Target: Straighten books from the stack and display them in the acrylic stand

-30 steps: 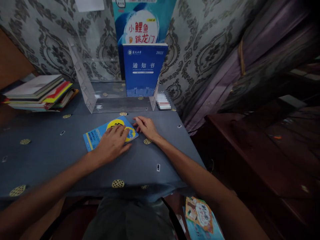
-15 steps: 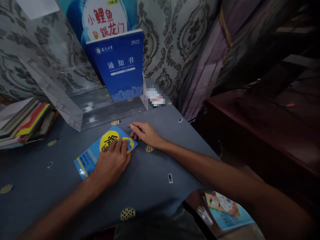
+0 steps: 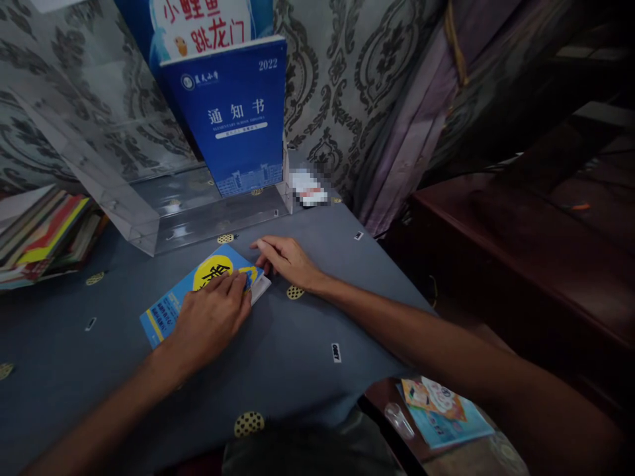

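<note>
A small book (image 3: 217, 264) with a blue and yellow cover lies slanted on the grey tablecloth. My left hand (image 3: 213, 307) rests flat over its lower right part, fingers laid on the cover and hiding some of it. White pages show at the book's right corner, where the cover sits askew from them. Just beyond that corner is my right hand (image 3: 288, 261), its index finger stretched out and the other fingers bent under. Whether its lower fingers touch the book's edge I cannot tell. Nothing shows in its grasp.
A clear acrylic rack (image 3: 149, 231) stands behind, holding an upright dark blue booklet (image 3: 238, 145) and a taller picture book (image 3: 208, 26). A pile of books (image 3: 44, 231) lies at left. Below the table's right edge are more books (image 3: 446, 413); a dark red cabinet (image 3: 496, 231) stands at right.
The book's cover has shifted left under my left hand, baring white pages at the right corner. My right hand has stayed nearly in place. The whole view has moved slightly.
</note>
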`<move>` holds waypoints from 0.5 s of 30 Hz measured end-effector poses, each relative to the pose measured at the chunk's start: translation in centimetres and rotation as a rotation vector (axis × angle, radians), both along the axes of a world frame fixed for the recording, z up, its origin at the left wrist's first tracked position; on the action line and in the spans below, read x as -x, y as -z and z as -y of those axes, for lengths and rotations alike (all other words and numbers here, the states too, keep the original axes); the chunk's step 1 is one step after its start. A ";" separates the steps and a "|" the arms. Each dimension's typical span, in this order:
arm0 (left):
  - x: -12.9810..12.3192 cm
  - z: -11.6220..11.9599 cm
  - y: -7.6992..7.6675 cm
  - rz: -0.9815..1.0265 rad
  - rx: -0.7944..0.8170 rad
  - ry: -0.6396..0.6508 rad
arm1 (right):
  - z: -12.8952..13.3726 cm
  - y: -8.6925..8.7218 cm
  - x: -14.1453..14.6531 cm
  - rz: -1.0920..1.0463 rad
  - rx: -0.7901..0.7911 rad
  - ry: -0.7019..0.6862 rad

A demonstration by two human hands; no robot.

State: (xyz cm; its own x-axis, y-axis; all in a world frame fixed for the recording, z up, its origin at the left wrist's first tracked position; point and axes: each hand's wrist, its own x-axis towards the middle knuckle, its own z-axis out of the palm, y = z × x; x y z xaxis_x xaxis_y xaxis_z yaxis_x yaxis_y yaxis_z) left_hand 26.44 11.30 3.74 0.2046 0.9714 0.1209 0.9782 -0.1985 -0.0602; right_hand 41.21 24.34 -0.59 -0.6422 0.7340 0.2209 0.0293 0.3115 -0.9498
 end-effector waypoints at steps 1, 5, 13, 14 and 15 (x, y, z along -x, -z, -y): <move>0.1 0.0 -0.2 -0.008 0.000 -0.005 | 0.0 0.1 0.0 -0.005 0.001 -0.004; 0.3 -0.2 -0.7 -0.024 0.016 -0.006 | -0.1 0.3 0.0 -0.016 0.000 -0.014; -0.4 -0.1 -1.5 -0.067 0.065 0.000 | -0.1 0.4 0.1 -0.034 -0.017 0.014; -0.6 0.0 -1.4 -0.079 0.062 0.000 | -0.1 0.4 0.1 -0.034 -0.020 0.023; -0.8 0.1 -1.3 -0.090 0.056 0.002 | 0.0 0.4 0.0 -0.034 -0.025 0.033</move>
State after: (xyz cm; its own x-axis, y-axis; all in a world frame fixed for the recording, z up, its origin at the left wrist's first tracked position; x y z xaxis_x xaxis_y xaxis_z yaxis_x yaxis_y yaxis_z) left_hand 27.27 11.17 5.06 0.2138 0.9757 0.0477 0.9690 -0.2057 -0.1368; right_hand 41.16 24.37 -0.95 -0.6096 0.7485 0.2608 0.0081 0.3349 -0.9422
